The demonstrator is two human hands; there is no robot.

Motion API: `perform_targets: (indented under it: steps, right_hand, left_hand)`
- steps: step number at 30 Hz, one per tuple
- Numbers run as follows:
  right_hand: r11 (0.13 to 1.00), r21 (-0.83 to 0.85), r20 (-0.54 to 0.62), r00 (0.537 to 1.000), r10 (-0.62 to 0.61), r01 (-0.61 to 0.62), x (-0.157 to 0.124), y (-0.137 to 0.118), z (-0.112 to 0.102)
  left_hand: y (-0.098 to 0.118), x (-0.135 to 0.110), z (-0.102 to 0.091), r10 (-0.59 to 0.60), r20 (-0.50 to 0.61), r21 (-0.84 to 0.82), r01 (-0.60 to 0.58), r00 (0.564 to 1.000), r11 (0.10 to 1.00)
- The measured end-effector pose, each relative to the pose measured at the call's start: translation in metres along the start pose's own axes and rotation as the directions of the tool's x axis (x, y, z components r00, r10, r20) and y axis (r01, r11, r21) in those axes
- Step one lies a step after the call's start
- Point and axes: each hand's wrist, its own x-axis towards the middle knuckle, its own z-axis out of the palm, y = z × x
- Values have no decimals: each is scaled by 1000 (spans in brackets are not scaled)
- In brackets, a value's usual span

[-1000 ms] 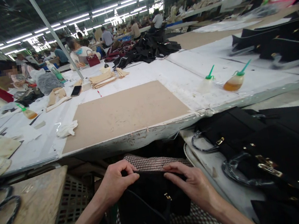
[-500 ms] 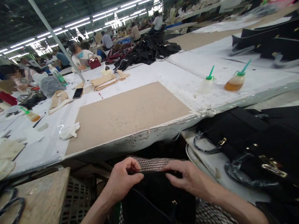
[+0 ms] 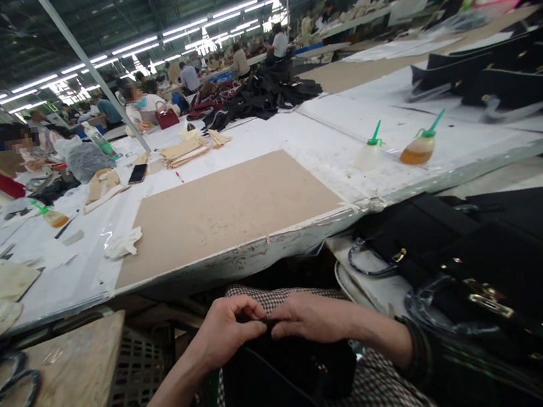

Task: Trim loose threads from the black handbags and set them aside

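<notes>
Here, with left hand [image 3: 226,332] close beside right hand [image 3: 305,316], pinching upper edge of black bag [image 3: 277,384] lying over checked cloth [image 3: 378,404], seemingly with both, though hard to make out against black. Beyond: brown board [image 3: 231,206] on white table [image 3: 266,133].

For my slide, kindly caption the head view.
Left hand and right hand, close together, hold a black workpiece over checked fabric.

Tan board [image 3: 232,209], flat on white-topped table [image 3: 272,137]. Right of board: amber squeeze bottle [image 3: 418,152] and pale squeeze bottle [image 3: 367,158] (both green-nozzled). Across board's left edge: crumpled white tissue [image 3: 123,243]. Just beyond board's far edge: slim red pen [image 3: 179,176]; farther beyond, dark phone [image 3: 139,173] and stacked beige pieces [image 3: 186,151]. Well beyond board: dark-red handbag [image 3: 167,118], grey plastic bag [image 3: 88,162].
</notes>
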Motion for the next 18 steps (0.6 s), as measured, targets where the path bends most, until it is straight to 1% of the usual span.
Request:
perform_targets:
  steps: [3,5,7,9,11,13,15,18]
  right_hand:
    - [988,156,28,1000,12,-16,-23,16,-11]
    - [962,273,-8,1000,11,-8,-39,25,-12]
    - [920,391,-94,995,35,5,-51,29,-5]
    - [877,480,-184,976,115,-12,-59,30,6]
    - [851,523,-255,945,203,-41,-62,30,18]
    - [843,536,-310,919,242,-41,-64,30,27]
    - [819,574,-328,907,264,-30,-65,29,32]
    - [756,654,-317,899,303,-24,-66,29,38]
  left_hand:
    - [-3,-3,-7,-34,-6,-20,34,999,999]
    - [-5,-4,-10,-57,-13,-27,56,998,998]
    - [-6,-4,-12,-67,-27,-13,66,997,998]
    - [-6,-4,-13,-74,-40,10,75,996,997]
    - [-6,-4,-13,-78,-42,28,79,996,996]
    - [-6,-5,-13,-74,-34,36,75,997,997]
    - [-6,-5,-13,-68,-30,38,69,997,997]
    - [-6,-5,-11,-66,-40,32,68,997,997]
